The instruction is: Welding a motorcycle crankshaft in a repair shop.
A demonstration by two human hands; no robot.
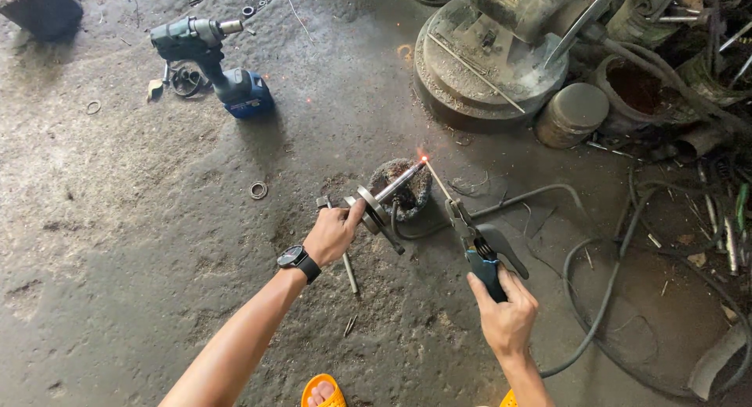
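My left hand [333, 233], with a black watch on the wrist, grips a round metal flange with a shaft [380, 203] and holds it tilted above the concrete floor. My right hand [505, 313] is closed on the blue handle of a welding electrode holder [479, 246]. Its thin electrode rod [439, 181] reaches up-left to the shaft's tip, where a small red-orange glow [424, 159] shows. A dark ring-shaped metal part [403, 189] lies on the floor just behind the shaft.
A blue-green cordless impact wrench [215, 62] lies at the upper left. A large grey machine base [489, 62], a rusty drum [638, 86] and scrap fill the upper right. Black cables [603, 297] loop on the right. A hammer [345, 258] lies under my left wrist; orange sandals [323, 391] show below.
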